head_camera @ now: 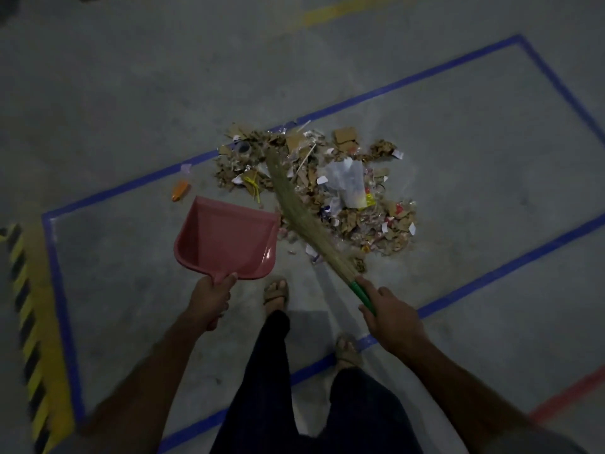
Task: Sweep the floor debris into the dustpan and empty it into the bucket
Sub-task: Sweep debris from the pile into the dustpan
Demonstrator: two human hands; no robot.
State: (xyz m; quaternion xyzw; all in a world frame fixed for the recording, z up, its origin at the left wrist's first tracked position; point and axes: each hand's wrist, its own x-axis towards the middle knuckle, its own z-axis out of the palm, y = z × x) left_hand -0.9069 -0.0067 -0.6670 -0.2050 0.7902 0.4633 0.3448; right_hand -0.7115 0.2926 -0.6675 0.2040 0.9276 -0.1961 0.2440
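Observation:
A pile of debris point(357, 204), cardboard scraps, paper bits and plastic wrappers, lies on the grey floor inside a blue-taped rectangle. My left hand point(211, 298) grips the handle of a pink dustpan point(226, 239), which has nothing in it and sits just left of the pile with its mouth pointing away from me. My right hand point(391, 317) holds the green handle of a grass broom point(296, 208). Its bristles lie across the left part of the pile. No bucket is in view.
Blue tape point(370, 96) outlines the floor patch. An orange scrap point(180, 190) lies apart, left of the pile, near the tape. Yellow-black hazard striping point(29, 339) runs along the left edge. My two sandalled feet point(276, 291) stand just behind the dustpan and the broom.

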